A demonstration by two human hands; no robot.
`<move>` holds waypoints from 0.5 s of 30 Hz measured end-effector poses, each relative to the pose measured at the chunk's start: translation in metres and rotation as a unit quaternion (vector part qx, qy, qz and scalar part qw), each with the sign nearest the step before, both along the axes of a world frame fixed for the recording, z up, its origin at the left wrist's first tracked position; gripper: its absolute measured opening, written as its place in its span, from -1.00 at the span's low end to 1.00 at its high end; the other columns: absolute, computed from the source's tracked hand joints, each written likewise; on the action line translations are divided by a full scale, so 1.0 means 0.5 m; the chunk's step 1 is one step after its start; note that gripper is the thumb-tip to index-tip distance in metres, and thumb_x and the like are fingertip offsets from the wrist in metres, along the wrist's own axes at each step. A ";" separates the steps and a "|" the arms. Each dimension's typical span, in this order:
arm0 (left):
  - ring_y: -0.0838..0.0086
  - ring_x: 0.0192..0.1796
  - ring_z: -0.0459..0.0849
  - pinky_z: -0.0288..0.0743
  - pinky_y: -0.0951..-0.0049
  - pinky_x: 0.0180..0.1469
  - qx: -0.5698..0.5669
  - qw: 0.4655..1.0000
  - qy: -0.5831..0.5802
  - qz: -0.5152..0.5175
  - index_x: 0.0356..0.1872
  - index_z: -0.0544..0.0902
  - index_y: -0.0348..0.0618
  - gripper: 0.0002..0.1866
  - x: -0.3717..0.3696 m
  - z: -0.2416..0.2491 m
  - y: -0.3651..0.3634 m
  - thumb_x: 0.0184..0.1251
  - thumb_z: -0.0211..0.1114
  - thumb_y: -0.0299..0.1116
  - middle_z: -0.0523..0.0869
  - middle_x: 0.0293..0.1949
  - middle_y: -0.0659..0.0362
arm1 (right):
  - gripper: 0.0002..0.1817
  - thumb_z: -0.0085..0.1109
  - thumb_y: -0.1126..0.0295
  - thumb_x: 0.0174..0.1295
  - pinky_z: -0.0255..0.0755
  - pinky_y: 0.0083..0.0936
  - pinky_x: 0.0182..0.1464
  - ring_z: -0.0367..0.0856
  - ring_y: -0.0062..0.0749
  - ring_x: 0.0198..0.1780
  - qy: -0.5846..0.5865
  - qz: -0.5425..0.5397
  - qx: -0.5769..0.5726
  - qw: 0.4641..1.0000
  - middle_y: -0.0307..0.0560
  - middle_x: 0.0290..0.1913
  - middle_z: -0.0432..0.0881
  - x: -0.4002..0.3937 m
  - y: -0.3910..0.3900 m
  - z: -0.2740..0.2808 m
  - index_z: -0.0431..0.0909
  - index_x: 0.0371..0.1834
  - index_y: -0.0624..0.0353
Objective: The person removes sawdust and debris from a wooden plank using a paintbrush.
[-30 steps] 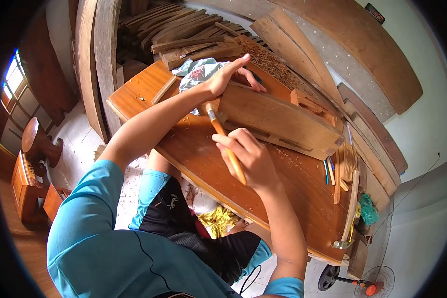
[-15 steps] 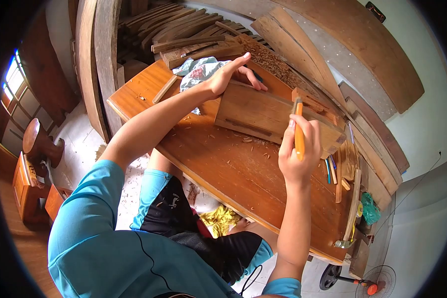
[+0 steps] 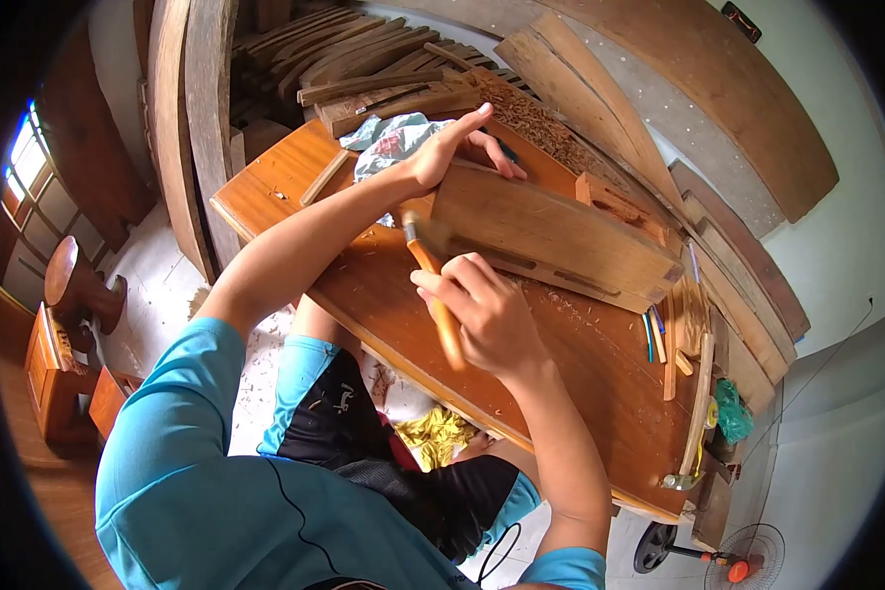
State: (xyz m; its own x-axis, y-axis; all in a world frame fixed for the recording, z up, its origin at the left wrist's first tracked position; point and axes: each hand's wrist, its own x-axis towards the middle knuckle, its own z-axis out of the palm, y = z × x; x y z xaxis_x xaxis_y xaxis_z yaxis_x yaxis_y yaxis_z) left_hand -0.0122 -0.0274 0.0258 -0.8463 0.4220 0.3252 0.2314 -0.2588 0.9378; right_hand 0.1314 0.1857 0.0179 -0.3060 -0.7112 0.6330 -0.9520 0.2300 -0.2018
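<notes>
A long wooden block (image 3: 560, 231) with slots cut along its near side lies slantwise on the wooden table (image 3: 442, 339). My left hand (image 3: 452, 152) holds its left end, fingers bent over the far edge and thumb stretched up. In my right hand (image 3: 487, 315) is a brush (image 3: 436, 295) with an orange handle, its blurred tip pointing up and left near the block's left end. Next to my left hand lies a crumpled, printed cloth (image 3: 393, 143). Wood chips are scattered along the block's near side.
Behind the block sits a smaller reddish wood piece (image 3: 610, 197). Pens and thin sticks (image 3: 657, 339) lie at the right, near a hammer (image 3: 686, 480) along the table edge. Stacked wood strips (image 3: 364, 59) and leaning boards stand beyond. A fan (image 3: 752, 562) is at lower right.
My right hand has swung left and down with the brush, from over the block's right part to in front of its left part. My left hand stays in place.
</notes>
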 end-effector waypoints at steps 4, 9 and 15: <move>0.09 0.27 0.81 0.54 0.22 0.51 -0.007 1.000 0.002 0.007 -0.25 0.87 -0.36 0.02 0.000 0.003 0.000 0.78 -0.28 0.43 0.88 0.16 -0.28 | -0.72 0.40 0.54 0.41 0.69 -0.22 -0.11 0.72 -0.15 -0.14 0.010 -0.018 -0.076 0.997 -0.10 -0.18 0.64 -0.020 0.010 0.011 0.74 0.15 0.13; 0.11 0.26 0.82 0.54 0.22 0.51 -0.009 1.000 0.009 0.012 -0.25 0.87 -0.37 0.03 0.002 0.005 0.001 0.77 -0.29 0.44 0.88 0.16 -0.27 | -0.77 0.40 0.59 0.41 0.60 -0.23 -0.18 0.67 -0.14 -0.23 0.016 -0.121 -0.141 0.982 -0.08 -0.23 0.62 -0.035 0.040 0.026 0.73 0.07 0.10; 0.12 0.21 0.84 0.56 0.21 0.48 0.011 1.000 -0.014 0.020 -0.27 0.87 -0.37 0.00 0.008 0.006 0.005 0.76 -0.19 0.44 0.91 0.08 -0.21 | -0.68 0.43 0.62 0.33 0.56 -0.21 -0.24 0.63 -0.16 -0.26 0.128 -0.227 -0.149 0.954 -0.10 -0.22 0.54 -0.043 0.079 0.036 0.75 0.12 0.09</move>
State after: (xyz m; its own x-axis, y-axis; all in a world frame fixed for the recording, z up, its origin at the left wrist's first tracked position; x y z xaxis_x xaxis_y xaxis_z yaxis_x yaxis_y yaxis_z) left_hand -0.0080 -0.0251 0.0290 -0.8707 0.3809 0.3111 0.2164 -0.2713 0.9378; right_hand 0.1098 0.2251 0.0361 -0.3487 -0.3191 0.8813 -0.7944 0.5996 -0.0972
